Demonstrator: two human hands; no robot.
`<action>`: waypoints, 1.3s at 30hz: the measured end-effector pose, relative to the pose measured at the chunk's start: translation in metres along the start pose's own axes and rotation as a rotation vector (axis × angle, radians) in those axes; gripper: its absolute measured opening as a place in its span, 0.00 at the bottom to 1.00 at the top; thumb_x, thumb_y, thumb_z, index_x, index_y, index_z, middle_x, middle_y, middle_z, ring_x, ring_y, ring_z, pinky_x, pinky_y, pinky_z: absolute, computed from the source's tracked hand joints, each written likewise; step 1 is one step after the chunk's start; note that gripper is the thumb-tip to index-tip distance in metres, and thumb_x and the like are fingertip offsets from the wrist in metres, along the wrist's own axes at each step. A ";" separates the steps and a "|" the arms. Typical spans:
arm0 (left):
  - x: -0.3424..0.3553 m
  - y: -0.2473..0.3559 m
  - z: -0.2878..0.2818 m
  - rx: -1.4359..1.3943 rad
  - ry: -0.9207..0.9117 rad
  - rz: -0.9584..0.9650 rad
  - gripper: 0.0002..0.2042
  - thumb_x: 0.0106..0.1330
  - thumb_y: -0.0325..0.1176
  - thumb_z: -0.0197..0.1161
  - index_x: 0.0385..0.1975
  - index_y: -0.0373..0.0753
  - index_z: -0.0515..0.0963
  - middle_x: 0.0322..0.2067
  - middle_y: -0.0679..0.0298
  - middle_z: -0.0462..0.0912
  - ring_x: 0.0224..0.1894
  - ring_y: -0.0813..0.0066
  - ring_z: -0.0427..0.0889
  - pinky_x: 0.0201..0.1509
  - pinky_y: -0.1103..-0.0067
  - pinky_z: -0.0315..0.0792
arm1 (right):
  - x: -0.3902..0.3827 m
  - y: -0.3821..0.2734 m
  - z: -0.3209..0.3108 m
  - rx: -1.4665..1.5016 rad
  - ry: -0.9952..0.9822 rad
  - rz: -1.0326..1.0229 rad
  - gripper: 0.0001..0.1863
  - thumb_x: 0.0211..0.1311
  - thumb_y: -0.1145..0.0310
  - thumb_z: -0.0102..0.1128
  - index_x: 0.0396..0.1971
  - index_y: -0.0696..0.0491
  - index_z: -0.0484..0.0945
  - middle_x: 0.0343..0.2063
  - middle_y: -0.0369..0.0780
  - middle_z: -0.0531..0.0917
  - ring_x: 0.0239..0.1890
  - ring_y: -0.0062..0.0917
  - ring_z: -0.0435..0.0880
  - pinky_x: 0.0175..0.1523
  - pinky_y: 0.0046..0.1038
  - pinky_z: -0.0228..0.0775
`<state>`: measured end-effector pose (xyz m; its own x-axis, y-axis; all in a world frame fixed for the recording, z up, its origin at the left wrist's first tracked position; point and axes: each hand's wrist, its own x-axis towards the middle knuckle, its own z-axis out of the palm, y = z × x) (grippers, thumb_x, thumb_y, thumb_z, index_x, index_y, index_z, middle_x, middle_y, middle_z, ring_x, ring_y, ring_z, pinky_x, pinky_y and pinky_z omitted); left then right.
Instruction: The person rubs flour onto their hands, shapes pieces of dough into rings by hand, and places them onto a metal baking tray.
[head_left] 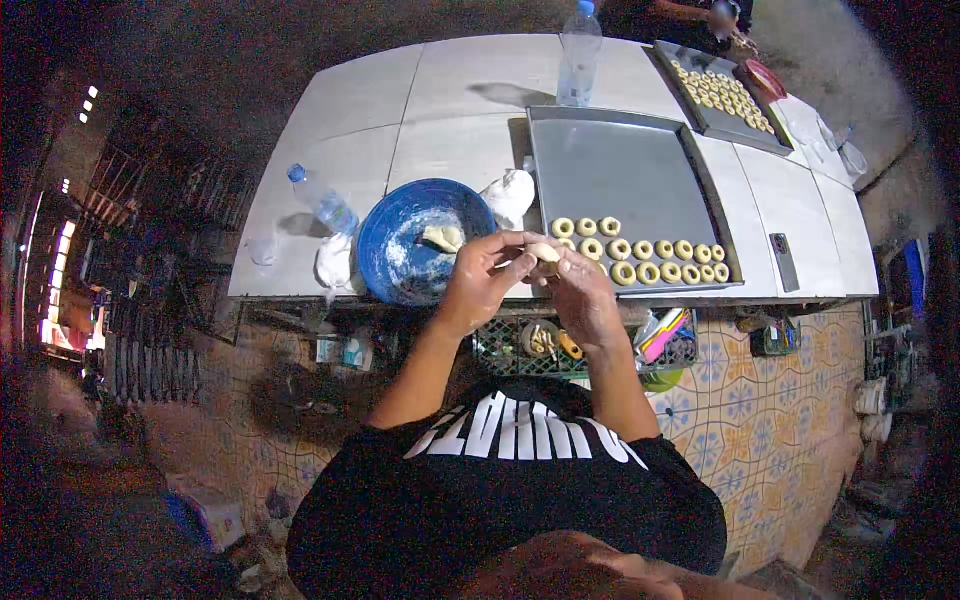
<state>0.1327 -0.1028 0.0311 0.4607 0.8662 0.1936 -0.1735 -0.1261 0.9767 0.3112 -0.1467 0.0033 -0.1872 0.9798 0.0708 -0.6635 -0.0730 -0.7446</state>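
Note:
Between the fingertips of both hands is a small piece of pale dough [543, 253], held above the table's near edge. My left hand [496, 268] pinches it from one side and my right hand [582, 284] from the other. Left of them stands a blue bowl [385, 244], dusted with flour inside, with a lump of dough [443, 238] in it. Just beyond my right hand lies a grey metal baking tray [620, 165]. Several dough rings [665, 248] sit in rows along its near side, a few partly hidden by my hand.
A tall plastic bottle [580, 60] stands behind the tray; a smaller bottle [328, 208] leans near the bowl. White bundles [512, 198] flank the bowl. Far right, a second tray [720, 125] of rings lies near another person [690, 14]. A crate [500, 352] sits below the table edge.

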 end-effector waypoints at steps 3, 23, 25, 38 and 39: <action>0.000 0.000 0.002 -0.023 0.057 -0.076 0.15 0.77 0.25 0.60 0.60 0.32 0.78 0.51 0.59 0.86 0.52 0.74 0.85 0.57 0.76 0.82 | -0.002 0.002 -0.002 0.056 -0.014 -0.006 0.34 0.69 0.48 0.63 0.65 0.58 0.77 0.58 0.38 0.82 0.57 0.25 0.77 0.60 0.30 0.66; 0.013 -0.027 0.026 0.127 0.405 0.175 0.11 0.65 0.24 0.74 0.46 0.33 0.82 0.49 0.61 0.84 0.47 0.72 0.85 0.44 0.78 0.81 | -0.012 -0.024 0.030 -1.479 0.230 -0.452 0.28 0.68 0.55 0.65 0.60 0.57 0.80 0.70 0.49 0.68 0.69 0.52 0.63 0.74 0.52 0.52; 0.015 -0.029 0.027 -0.149 0.369 -0.022 0.12 0.65 0.22 0.72 0.46 0.34 0.81 0.49 0.63 0.84 0.49 0.74 0.83 0.52 0.78 0.80 | -0.010 -0.029 0.035 -1.526 0.289 -0.394 0.26 0.67 0.53 0.66 0.56 0.58 0.83 0.68 0.47 0.70 0.69 0.52 0.62 0.74 0.52 0.53; 0.018 -0.024 0.041 0.286 0.385 0.254 0.24 0.62 0.19 0.74 0.60 0.36 0.83 0.49 0.59 0.87 0.45 0.72 0.86 0.53 0.74 0.80 | -0.011 -0.013 0.006 0.149 0.137 0.024 0.44 0.77 0.32 0.41 0.72 0.58 0.70 0.65 0.38 0.77 0.61 0.27 0.73 0.65 0.30 0.61; 0.018 -0.022 0.041 0.326 0.412 0.329 0.22 0.58 0.21 0.77 0.54 0.36 0.86 0.49 0.59 0.87 0.47 0.71 0.85 0.51 0.74 0.80 | -0.012 -0.011 0.005 0.187 0.154 0.018 0.45 0.76 0.31 0.41 0.72 0.58 0.69 0.67 0.39 0.75 0.64 0.29 0.72 0.68 0.32 0.60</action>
<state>0.1802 -0.1039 0.0172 0.0431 0.8642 0.5013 0.0559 -0.5031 0.8624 0.3172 -0.1588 0.0141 -0.0967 0.9938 -0.0541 -0.7861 -0.1096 -0.6083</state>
